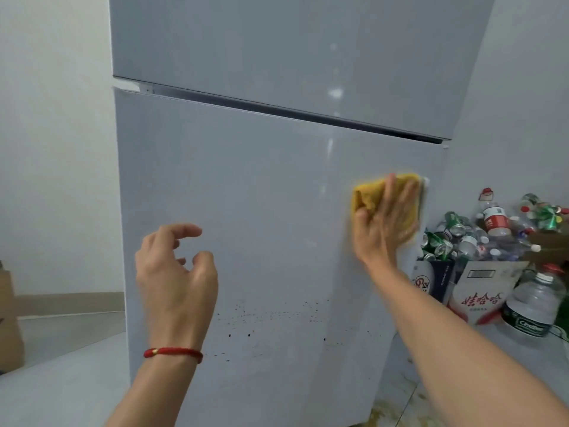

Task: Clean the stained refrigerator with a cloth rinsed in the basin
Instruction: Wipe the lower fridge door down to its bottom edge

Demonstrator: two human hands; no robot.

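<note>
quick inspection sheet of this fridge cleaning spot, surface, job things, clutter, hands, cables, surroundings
surface: lower fridge door is grey, with dark specks spattered across its lower part; pale streaks run down the upper door.
job's things: yellow cloth pressed flat on the lower door near its right edge; basin not in view.
clutter: heap of empty cans and plastic bottles in boxes right of the fridge; large clear bottle in front.
grippers: right hand flat on the cloth; left hand empty, fingers loosely curled, off the door, red cord on the wrist.
cables: nothing seen.
surroundings: white walls, pale floor, yellowish mess at the fridge base, cardboard box at left.
</note>
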